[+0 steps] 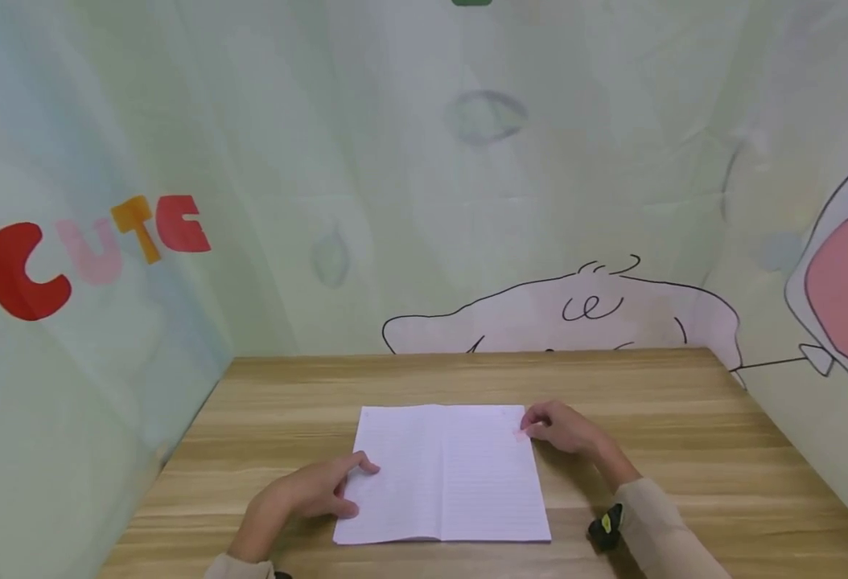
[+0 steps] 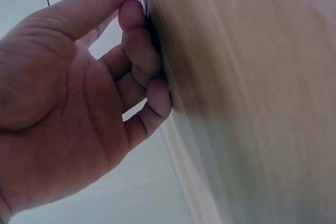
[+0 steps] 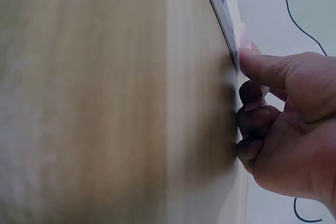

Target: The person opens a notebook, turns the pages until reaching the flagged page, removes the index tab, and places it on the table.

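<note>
An open notebook (image 1: 402, 474) with lined white pages lies flat on the table. My left hand (image 1: 315, 486) rests at its left edge, with thumb and index finger on the left page. In the left wrist view, the other fingers of that left hand (image 2: 84, 82) bend against the tabletop beside the notebook. At the upper right edge of the right page, my right hand (image 1: 557, 426) pinches a small pale pink slip (image 3: 256, 102). The slip is partly hidden by the fingers, and its exact kind is unclear.
The wooden table (image 1: 286, 382) extends around the notebook on all sides. A printed curtain (image 1: 272, 177) with letters and a line-drawn animal hangs behind and beside it. A black device (image 1: 605, 528) sits at the right sleeve cuff.
</note>
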`<control>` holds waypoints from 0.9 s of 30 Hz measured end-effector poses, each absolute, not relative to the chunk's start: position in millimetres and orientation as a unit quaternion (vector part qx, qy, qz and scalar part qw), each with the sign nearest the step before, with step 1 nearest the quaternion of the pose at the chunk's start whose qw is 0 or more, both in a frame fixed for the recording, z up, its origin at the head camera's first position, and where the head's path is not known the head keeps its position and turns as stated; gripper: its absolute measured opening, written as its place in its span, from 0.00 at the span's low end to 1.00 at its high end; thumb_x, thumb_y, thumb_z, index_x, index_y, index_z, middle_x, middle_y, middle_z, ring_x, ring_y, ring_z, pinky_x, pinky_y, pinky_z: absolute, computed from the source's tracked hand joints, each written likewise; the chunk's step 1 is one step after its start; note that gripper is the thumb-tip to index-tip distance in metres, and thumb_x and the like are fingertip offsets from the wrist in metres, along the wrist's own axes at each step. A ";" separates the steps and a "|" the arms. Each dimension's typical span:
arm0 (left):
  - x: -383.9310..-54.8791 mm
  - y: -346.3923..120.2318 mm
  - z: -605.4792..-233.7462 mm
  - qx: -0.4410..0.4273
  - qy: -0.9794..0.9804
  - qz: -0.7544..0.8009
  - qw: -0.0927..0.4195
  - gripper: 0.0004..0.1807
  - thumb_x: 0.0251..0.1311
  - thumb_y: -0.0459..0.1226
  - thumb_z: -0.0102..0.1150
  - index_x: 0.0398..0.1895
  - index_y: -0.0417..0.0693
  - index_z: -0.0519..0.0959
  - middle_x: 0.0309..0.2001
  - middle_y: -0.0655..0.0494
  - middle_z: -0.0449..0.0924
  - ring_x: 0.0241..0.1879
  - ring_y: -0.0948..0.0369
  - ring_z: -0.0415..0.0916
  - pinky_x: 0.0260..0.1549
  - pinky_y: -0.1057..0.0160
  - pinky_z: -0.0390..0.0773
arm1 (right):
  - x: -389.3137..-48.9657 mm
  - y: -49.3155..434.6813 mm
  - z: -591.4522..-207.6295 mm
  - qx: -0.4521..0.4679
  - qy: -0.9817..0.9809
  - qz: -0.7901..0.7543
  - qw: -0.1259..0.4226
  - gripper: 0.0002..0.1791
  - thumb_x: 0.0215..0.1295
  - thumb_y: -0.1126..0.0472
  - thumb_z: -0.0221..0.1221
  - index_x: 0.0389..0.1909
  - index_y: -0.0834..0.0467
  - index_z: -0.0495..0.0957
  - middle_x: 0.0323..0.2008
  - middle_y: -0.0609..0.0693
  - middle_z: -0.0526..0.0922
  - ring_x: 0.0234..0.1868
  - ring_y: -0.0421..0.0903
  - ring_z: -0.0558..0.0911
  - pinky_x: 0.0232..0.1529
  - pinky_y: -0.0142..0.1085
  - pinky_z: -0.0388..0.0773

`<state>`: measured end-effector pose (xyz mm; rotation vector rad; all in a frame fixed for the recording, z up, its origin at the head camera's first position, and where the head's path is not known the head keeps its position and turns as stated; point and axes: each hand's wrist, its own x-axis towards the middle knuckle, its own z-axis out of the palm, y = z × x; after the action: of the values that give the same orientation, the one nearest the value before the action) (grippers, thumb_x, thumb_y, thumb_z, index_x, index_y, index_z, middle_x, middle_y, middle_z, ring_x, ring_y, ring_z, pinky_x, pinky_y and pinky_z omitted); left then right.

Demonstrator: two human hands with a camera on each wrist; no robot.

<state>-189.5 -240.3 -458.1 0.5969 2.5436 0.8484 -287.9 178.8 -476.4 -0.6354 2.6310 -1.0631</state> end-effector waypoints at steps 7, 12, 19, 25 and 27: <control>-189.5 -239.8 -455.4 0.202 0.909 0.303 0.205 0.27 0.57 0.33 0.70 0.60 0.52 0.74 0.23 0.56 0.68 0.22 0.62 0.64 0.22 0.67 0.64 | -290.8 180.3 -480.5 -0.216 0.896 -0.372 0.115 0.04 0.70 0.67 0.58 0.36 0.57 0.81 0.36 0.46 0.80 0.41 0.45 0.74 0.47 0.43 0.71; -188.3 -241.2 -456.3 0.208 0.908 0.302 0.202 0.27 0.57 0.33 0.70 0.60 0.52 0.74 0.23 0.57 0.68 0.22 0.63 0.64 0.23 0.67 0.64 | -291.1 179.7 -482.2 -0.209 0.893 -0.378 0.123 0.04 0.71 0.66 0.58 0.36 0.57 0.80 0.36 0.46 0.80 0.41 0.46 0.74 0.47 0.42 0.70; -188.9 -239.4 -456.7 0.214 0.908 0.300 0.199 0.27 0.57 0.33 0.70 0.60 0.52 0.74 0.23 0.58 0.68 0.22 0.64 0.64 0.23 0.67 0.65 | -291.3 187.5 -485.8 -0.202 0.888 -0.401 0.102 0.03 0.71 0.65 0.58 0.36 0.57 0.79 0.34 0.47 0.79 0.40 0.46 0.74 0.46 0.42 0.69; -190.0 -240.4 -457.8 0.209 0.908 0.301 0.202 0.27 0.57 0.33 0.70 0.60 0.53 0.73 0.24 0.57 0.68 0.23 0.63 0.64 0.23 0.66 0.65 | -293.7 198.5 -488.5 -0.146 0.892 -0.421 0.072 0.03 0.70 0.63 0.59 0.37 0.59 0.79 0.35 0.50 0.79 0.39 0.47 0.74 0.45 0.42 0.69; -190.2 -240.7 -458.0 0.213 0.908 0.301 0.199 0.27 0.57 0.33 0.70 0.60 0.52 0.74 0.23 0.57 0.68 0.22 0.64 0.64 0.23 0.67 0.65 | -293.9 202.0 -489.0 -0.129 0.895 -0.422 0.068 0.04 0.70 0.63 0.60 0.37 0.60 0.80 0.36 0.51 0.80 0.39 0.47 0.75 0.45 0.41 0.70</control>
<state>-190.2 -240.7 -458.0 0.5950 2.5384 0.8426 -293.9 202.0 -489.0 -0.3881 2.6952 -1.2715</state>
